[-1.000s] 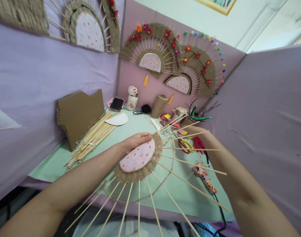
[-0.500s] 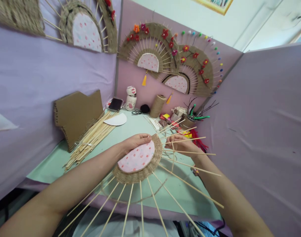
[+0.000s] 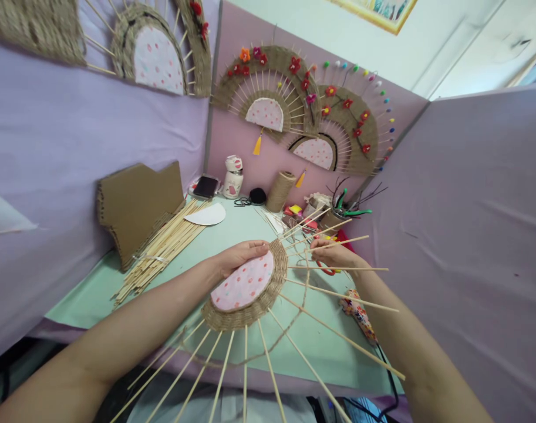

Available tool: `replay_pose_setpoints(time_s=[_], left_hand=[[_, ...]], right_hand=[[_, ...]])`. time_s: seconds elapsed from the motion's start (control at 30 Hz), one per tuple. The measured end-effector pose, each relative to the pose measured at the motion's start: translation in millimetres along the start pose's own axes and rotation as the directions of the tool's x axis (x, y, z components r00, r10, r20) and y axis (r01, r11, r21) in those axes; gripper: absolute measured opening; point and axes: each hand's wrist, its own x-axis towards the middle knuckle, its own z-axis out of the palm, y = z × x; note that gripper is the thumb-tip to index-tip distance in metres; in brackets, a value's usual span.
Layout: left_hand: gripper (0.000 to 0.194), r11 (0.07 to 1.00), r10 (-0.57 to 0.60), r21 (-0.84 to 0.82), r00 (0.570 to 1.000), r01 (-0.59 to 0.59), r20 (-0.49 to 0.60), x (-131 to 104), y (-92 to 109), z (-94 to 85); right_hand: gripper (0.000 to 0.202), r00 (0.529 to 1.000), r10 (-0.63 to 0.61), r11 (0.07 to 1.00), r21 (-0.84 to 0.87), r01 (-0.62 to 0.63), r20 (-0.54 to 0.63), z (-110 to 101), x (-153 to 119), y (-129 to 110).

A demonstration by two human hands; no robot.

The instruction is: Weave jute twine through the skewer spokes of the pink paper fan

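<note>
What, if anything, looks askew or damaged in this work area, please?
Nothing looks plainly spilled or broken. The one thing that stands out is a strand of twine: it runs in a slack arc across the unfinished fan's sticks, apart from the tightly packed woven band.

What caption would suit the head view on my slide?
Left hand holds the spotted fan; right hand is by its sticks, wall fans behind.
</note>
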Motion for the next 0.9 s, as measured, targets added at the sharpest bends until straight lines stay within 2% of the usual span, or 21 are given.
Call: replay_pose_setpoints(time_s=[0.1,0.2,0.33,0.43,0.63,0.9], left_hand=[[0.032,1.0,-0.007,-0.001,1.0,0.007,-0.007,0.3,-0.6,-0.9],[0.03,1.0,-0.016,0.007,1.0,0.016,-0.01,1.5,-2.2,-2.2],[0.028,1.0,-0.018,0.016,1.0,0.018,-0.014,3.6,-5.4,-3.8],[0.028,1.0,-0.02,0.007,0.999,0.02,-0.029,4.6,-7.2,-3.8],[0.03,1.0,-0.015,0.023,0.999,0.016,-0.041,4.4,-7.4,-2.6],[0.032,0.999,0.005,0.044,0.999,-0.003,-0.048,4.9,-6.4,-3.7]], right_hand=[[0.032,0.979,-0.096,0.995,0.016,0.1,-0.179,-13.7,2.8,-6.1],[0.029,0.92,-0.256,0.963,0.005,0.269,-0.296,-17.2,-3.9,-26.2],[0.024,0.825,-0.402,0.911,-0.084,0.404,-0.398,-8.6,-15.6,-55.9],[0.024,0.792,-0.446,0.894,-0.158,0.42,-0.418,0.9,-17.8,-69.1],[0.023,0.775,-0.488,0.872,-0.182,0.454,-0.403,11.4,-12.5,-76.1],[0.022,0.839,-0.367,0.926,-0.072,0.371,-0.403,11.9,-6.4,-60.4]])
